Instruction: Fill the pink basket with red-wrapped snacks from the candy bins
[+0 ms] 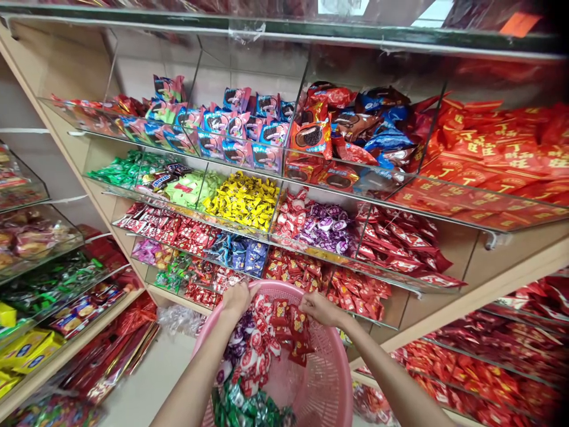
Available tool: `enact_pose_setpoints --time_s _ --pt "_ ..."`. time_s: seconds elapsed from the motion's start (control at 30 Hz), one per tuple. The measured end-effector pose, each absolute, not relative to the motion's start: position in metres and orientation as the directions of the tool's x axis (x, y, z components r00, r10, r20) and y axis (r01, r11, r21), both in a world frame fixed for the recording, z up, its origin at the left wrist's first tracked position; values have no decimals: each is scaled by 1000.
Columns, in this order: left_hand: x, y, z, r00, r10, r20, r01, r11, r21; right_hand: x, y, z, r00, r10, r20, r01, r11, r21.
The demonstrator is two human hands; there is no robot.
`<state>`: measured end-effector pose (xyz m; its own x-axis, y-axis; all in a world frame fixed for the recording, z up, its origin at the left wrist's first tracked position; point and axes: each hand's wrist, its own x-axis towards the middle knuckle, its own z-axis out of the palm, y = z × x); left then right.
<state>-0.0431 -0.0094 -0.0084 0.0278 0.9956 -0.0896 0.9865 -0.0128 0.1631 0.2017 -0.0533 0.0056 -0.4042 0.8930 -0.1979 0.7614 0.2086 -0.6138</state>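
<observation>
A pink plastic basket [344,379] is in front of me, tilted so that I look into it. My left hand [237,301] is closed on its far left rim. On the far right rim, my right hand [322,308] is closed too, with red packets [296,332] right beside its fingertips. Inside the basket are red-and-white wrapped candies [258,350], purple-and-white candies [235,341] along the left wall, and green wrapped candies [249,409] at the near side. Both hands' fingertips are partly hidden.
A tiered wooden shelf with clear dividers stands ahead, holding yellow candies [242,200], purple candies [326,228], cookie packs [311,136] and large red packets [498,142]. More stocked shelves flank it. Clear plastic bags [180,320] lie on the floor at left.
</observation>
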Motion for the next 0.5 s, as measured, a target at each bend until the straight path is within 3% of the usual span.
enact_pose_setpoints --time_s 0.17,0.27,0.4,0.5 --pt "-43 -11 -9 22 996 -90 988 -8 151 188 -54 9 -263 961 -88 954 245 -175" --pt "-43 -10 -10 33 997 -69 988 -22 150 180 -55 3 -229 970 -83 973 231 9" --pt "-43 -11 -10 33 997 -70 989 -23 144 174 -59 -7 -185 980 -71 979 190 77" --pt "-43 -11 -9 30 997 -69 991 -20 134 174 -61 -7 -152 988 -27 988 153 18"
